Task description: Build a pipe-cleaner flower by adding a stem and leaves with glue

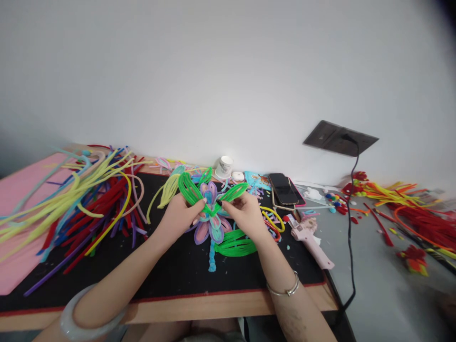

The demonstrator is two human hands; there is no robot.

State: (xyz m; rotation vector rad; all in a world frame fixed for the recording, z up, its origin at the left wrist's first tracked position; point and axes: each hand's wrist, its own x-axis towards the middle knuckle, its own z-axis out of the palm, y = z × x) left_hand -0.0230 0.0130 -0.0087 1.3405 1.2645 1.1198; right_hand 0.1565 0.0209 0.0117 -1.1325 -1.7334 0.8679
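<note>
A pipe-cleaner flower [213,223] with pink, purple and blue petals and a blue twisted stem is held above the black mat [171,270]. My left hand [181,213] is closed on a bright green leaf loop [190,189] at the flower's upper left. My right hand [244,216] pinches the other green leaf loop [233,191] at the upper right. More green leaf loops [235,243] lie under my right wrist.
A big heap of loose coloured pipe cleaners [81,199] covers the left of the table. A pink glue gun [310,236], two phones [284,189], a small paper cup [224,166] and a black cable [351,223] lie at the right. Red and yellow pipe cleaners [416,209] fill the far right.
</note>
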